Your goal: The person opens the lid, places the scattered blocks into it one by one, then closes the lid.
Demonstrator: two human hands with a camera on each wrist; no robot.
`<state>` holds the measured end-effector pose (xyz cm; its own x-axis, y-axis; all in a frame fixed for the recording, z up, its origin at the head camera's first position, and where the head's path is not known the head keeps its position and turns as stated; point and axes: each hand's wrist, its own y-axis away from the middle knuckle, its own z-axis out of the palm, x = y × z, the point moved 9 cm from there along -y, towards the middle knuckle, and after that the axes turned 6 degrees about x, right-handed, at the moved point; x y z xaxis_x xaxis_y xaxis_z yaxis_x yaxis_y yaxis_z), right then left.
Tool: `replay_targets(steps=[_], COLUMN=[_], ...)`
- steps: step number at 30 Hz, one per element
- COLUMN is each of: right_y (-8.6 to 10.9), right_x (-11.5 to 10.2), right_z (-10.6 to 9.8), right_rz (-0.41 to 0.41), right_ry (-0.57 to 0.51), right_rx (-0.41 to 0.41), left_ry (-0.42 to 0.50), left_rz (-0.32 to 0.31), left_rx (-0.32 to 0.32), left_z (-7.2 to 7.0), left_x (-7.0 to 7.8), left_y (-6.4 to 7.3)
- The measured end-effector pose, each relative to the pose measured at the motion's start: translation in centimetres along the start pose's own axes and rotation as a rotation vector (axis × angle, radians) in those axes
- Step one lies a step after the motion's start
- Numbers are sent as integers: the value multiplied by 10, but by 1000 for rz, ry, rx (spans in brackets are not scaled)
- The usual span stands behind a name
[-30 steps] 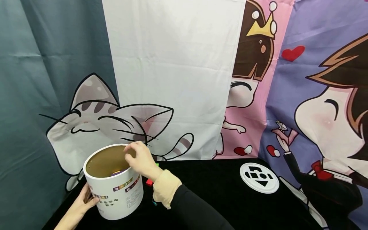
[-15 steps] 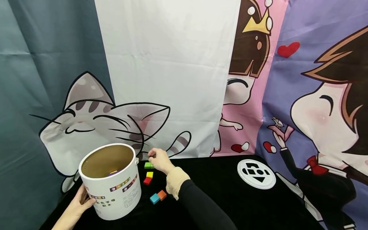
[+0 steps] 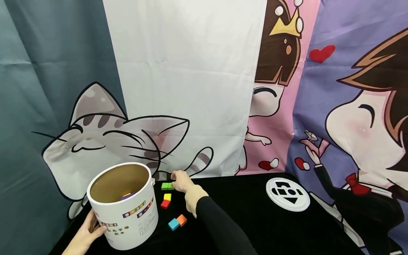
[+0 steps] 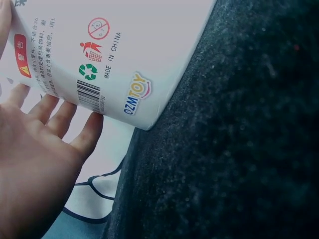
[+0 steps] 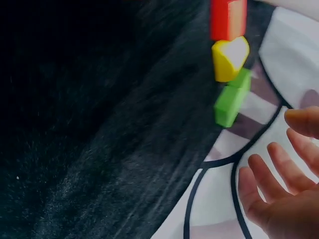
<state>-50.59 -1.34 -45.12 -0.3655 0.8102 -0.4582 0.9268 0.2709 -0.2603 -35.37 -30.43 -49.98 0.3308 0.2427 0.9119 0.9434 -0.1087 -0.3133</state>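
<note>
A white toy bucket (image 3: 132, 226) with printed numbers stands tilted slightly on the black cloth, its lid off and several coloured pieces (image 3: 127, 196) low inside. My left hand (image 3: 86, 233) holds its lower left side, the thumb on the front; the left wrist view shows fingers (image 4: 89, 134) spread along the wall. My right hand (image 3: 183, 181) is at the far edge of the cloth, right beside two green blocks (image 3: 167, 186). In the right wrist view its fingers (image 5: 264, 177) are loosely bent with nothing in them, apart from the green blocks (image 5: 232, 104).
Nearer me lie a yellow block (image 3: 167, 197) against a red block (image 3: 165, 204), then a blue block (image 3: 173, 224) beside an orange block (image 3: 182, 220). A white round lid (image 3: 288, 207) with shaped cutouts lies at the right. A printed curtain (image 3: 197, 88) hangs behind the cloth.
My right hand has moved from over the bucket's rim to the right, out to the green blocks, uncovering the blocks on the cloth. The left hand stays on the bucket.
</note>
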Motion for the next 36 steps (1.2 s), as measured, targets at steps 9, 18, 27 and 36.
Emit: replay_targets(steps=[9,18,27,36], right_y=[-8,-6,-10,-8], right_x=[9,10,9,6], right_z=[37,58,58,35], right_rz=[19,150,75,-40], right_ry=[266,391,401,318], right_rx=[-93,-140,-87,-43], left_ry=[64,62,67,66], left_rz=[57,138,157,90], left_rx=[16,33,25,8], left_z=[5,7,2,0], left_x=[-4,-6,-3,0], left_y=[9,14,12,2])
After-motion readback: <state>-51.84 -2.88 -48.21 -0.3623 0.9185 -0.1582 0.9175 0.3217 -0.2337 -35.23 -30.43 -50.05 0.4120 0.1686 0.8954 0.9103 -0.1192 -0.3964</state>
